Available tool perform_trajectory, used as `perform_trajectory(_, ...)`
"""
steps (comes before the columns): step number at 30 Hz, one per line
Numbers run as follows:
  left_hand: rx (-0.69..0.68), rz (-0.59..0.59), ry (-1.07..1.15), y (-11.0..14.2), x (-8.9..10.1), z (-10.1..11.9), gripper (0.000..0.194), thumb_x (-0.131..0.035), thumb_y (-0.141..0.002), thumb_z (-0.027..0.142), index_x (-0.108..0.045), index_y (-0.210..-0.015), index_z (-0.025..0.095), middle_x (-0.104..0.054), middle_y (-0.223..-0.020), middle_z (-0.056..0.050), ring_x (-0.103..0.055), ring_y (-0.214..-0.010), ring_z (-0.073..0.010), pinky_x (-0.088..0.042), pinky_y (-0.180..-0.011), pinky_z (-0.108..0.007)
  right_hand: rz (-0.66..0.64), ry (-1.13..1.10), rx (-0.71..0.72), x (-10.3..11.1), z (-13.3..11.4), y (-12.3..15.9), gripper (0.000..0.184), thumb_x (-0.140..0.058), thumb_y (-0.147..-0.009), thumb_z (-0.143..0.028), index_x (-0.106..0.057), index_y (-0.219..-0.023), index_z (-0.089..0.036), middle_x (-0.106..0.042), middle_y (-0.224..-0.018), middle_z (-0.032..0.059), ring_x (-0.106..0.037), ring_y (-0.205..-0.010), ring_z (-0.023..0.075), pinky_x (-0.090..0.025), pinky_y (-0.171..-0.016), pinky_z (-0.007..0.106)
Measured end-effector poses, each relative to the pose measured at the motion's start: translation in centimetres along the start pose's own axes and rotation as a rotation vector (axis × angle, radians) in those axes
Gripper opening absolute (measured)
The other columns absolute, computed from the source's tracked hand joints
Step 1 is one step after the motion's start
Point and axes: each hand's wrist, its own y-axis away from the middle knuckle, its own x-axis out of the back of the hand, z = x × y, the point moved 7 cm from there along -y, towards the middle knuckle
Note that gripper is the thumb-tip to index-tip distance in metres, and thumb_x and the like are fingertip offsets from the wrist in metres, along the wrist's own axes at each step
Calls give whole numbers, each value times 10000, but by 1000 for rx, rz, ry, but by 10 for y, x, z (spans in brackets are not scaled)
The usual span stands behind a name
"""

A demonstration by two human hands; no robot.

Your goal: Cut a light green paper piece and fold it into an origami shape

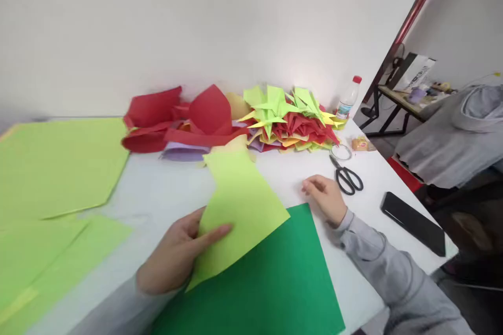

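Observation:
My left hand (pixel 176 251) grips a lime-green cut sheet (pixel 243 204), thumb on top and fingers beneath. The sheet has a narrow, paler top end and flares toward the bottom. It is held above a dark green sheet (pixel 275 277) lying on the table; whether it is paper or felt I cannot tell. My right hand (pixel 326 199) is by the dark green sheet's upper right corner, fingers curled in, with nothing visible in them. Just beyond that hand lie black-handled scissors (pixel 348 179).
Large lime-green sheets (pixel 63 167) cover the table's left side. Red shaped pieces (pixel 212 112) and a pile of lime-green pointed cutouts (pixel 271 107) line the wall. A bottle (pixel 348 98), a small yellow packet (pixel 361 143) and a black phone (pixel 412 223) are at the right.

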Motion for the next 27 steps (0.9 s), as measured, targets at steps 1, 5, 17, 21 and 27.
perform_trajectory(1,25,-11,-11,1,-1,-2,756,-863,-559,313,-517,-1212,154,-768,-915,-39,-729,-761,-257,-622,-623,-301,88,137,-45,16,8,0,257,-421,-904,-237,-636,-1020,-159,-702,-922,54,-627,-800,165,-439,-723,252)
perform_trajectory(5,88,-40,-46,4,-3,-6,777,-856,-571,320,-492,-1234,145,-762,-936,-73,-728,-748,-284,-626,-622,-344,240,634,-213,59,32,4,352,-450,-835,-126,-594,-1156,-142,-643,-1059,134,-573,-978,259,-401,-805,347)
perform_trajectory(17,79,69,92,16,-3,-3,765,-920,-408,321,-611,-1101,220,-759,-962,-70,-720,-816,-306,-613,-588,-307,228,211,-225,70,48,8,415,-563,-720,-152,-527,-1133,-144,-595,-909,66,-577,-791,185,-429,-713,298)
perform_trajectory(21,63,89,172,17,-3,-3,816,-915,-434,307,-588,-1178,236,-744,-1025,-77,-699,-911,-320,-612,-632,-311,23,-743,-204,42,21,15,554,-746,-621,-334,-519,-1098,-164,-597,-767,-3,-542,-609,109,-425,-558,220)
perform_trajectory(27,38,126,187,13,2,-3,809,-887,-511,307,-554,-1245,245,-762,-949,-55,-721,-814,-290,-607,-690,-330,-647,-1387,-312,-4,-18,44,666,-342,-865,-688,-519,-1178,-127,-719,-758,89,-304,-291,37,-203,-303,178)
